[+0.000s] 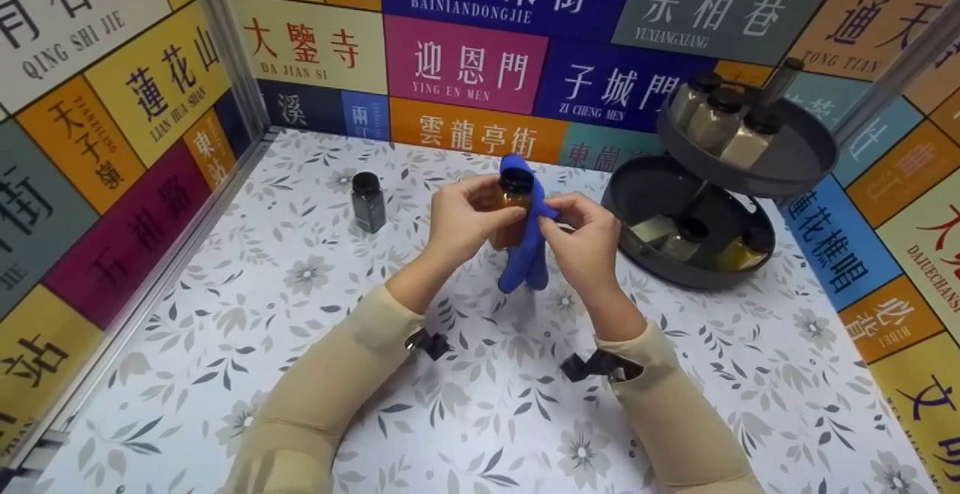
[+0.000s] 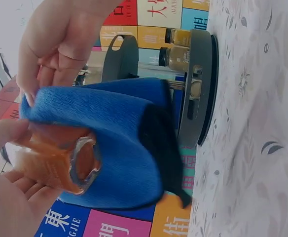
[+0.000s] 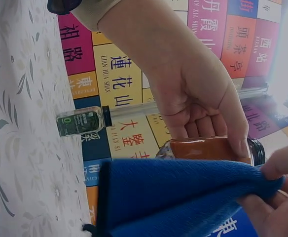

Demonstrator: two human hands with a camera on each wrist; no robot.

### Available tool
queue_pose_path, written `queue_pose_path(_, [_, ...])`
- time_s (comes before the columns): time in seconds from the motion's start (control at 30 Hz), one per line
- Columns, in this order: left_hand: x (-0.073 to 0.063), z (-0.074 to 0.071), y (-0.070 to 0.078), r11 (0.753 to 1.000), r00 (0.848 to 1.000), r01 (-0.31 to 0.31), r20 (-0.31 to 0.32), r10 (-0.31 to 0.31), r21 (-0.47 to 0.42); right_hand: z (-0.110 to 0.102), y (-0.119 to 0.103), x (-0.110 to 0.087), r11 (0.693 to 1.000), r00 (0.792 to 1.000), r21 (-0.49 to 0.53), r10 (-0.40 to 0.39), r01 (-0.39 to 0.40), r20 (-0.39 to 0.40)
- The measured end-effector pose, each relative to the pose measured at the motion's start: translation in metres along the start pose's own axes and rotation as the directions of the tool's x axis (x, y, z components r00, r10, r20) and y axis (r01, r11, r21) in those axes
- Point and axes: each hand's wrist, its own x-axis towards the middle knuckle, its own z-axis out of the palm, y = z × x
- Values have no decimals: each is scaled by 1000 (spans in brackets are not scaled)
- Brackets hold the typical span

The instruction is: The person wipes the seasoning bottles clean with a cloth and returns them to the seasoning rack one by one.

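My left hand (image 1: 469, 217) grips a square glass spice jar (image 1: 508, 233) with orange-brown contents and a black lid, held upright above the table. Beside it, my right hand (image 1: 589, 232) pinches a blue cloth (image 1: 531, 254) between thumb and fingers. The cloth hangs down along the jar's right side and overlaps it behind. In the left wrist view the jar's clear glass base (image 2: 87, 165) faces the camera, with the cloth (image 2: 109, 148) draped around its far side. The right wrist view shows the cloth (image 3: 183, 192) bunched near the black lid (image 3: 257, 151).
Left of the hands, a jar with dark green contents (image 1: 368, 205) stands on the flower-patterned table (image 1: 480, 419). At the right is a dark two-tier round rack (image 1: 697, 273) holding several spice jars. Printed panels (image 1: 465, 63) wall in the table's back and sides.
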Motion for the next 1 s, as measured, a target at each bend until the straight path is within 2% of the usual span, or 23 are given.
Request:
queue_pose_path(0.17, [4,-1,4,998,998,-28,-52,25,-58,0,5,1,992,994,-119,48,-36,100])
queue_pose_path(0.3, [4,-5,5,994,996,-57,-69,51,-91,3,6,-1,979,973,-156,155,-128,174])
queue_pose_path(0.43, [3,-6,6,992,995,-75,-76,67,-105,5,3,-2,963,942,-82,270,-258,199])
queue_pose_path(0.53, [4,-6,7,989,994,-92,-68,84,-114,5,3,0,956,941,8,288,-294,177])
queue_pose_path(0.63, [5,-6,8,989,995,-96,-32,92,-113,3,3,3,960,957,86,251,-265,146])
queue_pose_path(0.77, [4,-6,6,992,992,-88,82,96,-92,-3,0,7,967,981,175,177,-187,74])
queue_pose_path(0.9, [2,-3,2,993,971,-87,216,103,-83,-10,-6,9,965,995,250,93,-80,-41])
queue_pose_path(1.0, [0,0,-1,992,961,-98,251,114,-76,-13,-9,9,971,994,240,33,-7,-102])
